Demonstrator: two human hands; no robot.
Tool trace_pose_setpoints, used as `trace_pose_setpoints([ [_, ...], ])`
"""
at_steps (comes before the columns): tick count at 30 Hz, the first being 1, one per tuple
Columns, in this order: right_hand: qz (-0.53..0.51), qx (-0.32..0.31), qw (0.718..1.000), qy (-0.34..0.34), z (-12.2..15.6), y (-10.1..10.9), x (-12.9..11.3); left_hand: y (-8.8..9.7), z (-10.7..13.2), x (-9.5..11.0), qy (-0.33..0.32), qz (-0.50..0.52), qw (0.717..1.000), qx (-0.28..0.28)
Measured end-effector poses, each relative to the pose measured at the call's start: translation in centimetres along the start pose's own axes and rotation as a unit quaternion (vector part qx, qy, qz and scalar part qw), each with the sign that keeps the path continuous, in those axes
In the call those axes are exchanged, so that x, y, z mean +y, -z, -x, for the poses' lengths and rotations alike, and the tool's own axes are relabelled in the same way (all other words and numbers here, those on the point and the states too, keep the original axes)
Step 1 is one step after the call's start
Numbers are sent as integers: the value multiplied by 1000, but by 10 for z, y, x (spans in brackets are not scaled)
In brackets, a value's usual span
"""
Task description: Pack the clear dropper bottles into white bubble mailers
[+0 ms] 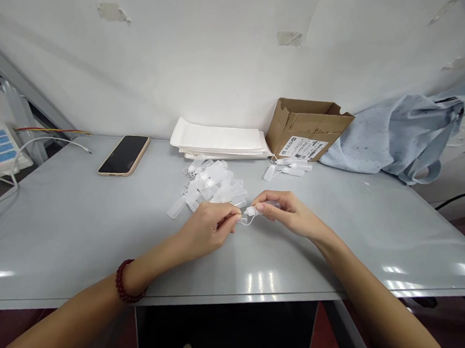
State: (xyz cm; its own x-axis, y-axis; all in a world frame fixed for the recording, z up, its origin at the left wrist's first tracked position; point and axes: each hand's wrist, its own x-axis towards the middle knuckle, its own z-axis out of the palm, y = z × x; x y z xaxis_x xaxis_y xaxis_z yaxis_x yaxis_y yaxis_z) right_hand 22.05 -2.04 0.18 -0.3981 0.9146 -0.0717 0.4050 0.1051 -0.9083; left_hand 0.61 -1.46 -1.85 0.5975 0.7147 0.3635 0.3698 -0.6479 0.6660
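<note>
My right hand [284, 210] is closed around a small translucent dropper bottle [272, 204], its white nozzle pointing left. A thin white strap [248, 223] loops from the bottle's neck to my left hand [214, 225], whose thumb and forefinger pinch its end; the small cap there is mostly hidden by the fingertips. The nozzle tip stands bare, close to those fingertips. Just behind my hands lies a loose pile of similar dropper bottles [213, 183]. A smaller group of bottles [291, 167] lies farther right, before the cardboard box.
A stack of white padded sheets or envelopes [218, 138] lies by the wall, beside an open cardboard box [306, 130]. A light blue cloth bag [387, 130] rests at the right. The phone [124, 155] and a white cable [53, 137] are on the left of the grey table [82, 230].
</note>
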Motion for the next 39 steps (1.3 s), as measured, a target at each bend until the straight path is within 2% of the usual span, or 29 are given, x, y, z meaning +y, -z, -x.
trace_pose_setpoints([
  [23, -5, -5, 1000, 6, -1, -4, 2, 0, 0, -3, 5, 4, 1000, -2],
  [33, -22, 58, 996, 70, 1, 5, 3, 8, -4, -2, 54, 61, 994, 79],
  [39, 2, 59, 995, 76, 1, 3, 6, 8, -4, -1, 47, 55, 994, 83],
])
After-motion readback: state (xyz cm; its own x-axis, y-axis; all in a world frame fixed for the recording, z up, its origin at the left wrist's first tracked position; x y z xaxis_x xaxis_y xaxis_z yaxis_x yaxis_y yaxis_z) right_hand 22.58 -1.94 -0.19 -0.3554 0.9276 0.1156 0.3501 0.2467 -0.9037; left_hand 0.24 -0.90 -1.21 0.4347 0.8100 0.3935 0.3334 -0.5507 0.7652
